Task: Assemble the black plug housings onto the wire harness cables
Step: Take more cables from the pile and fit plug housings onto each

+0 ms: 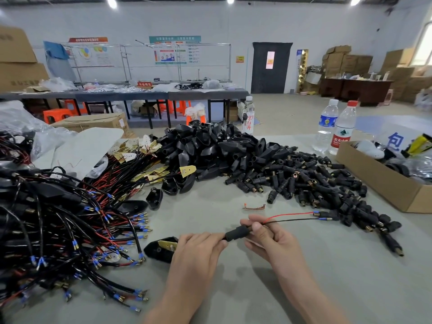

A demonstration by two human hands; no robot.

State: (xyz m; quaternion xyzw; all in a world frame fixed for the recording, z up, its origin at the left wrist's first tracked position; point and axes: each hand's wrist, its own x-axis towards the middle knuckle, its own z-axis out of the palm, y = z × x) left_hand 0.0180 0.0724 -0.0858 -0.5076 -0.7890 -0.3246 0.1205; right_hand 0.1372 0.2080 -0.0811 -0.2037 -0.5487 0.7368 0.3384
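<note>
Black plug housing (236,233) pinched between left hand (198,250) and right hand (268,236).

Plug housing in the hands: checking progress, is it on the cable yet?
On: red and black wires emerge from the right end of the plug housing.

Two bare hands (198,250) — three water bottles (342,130)

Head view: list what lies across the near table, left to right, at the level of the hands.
Wire harness pile → left hand → plug housing → right hand → blue-tipped wire ends → cardboard box.
</note>
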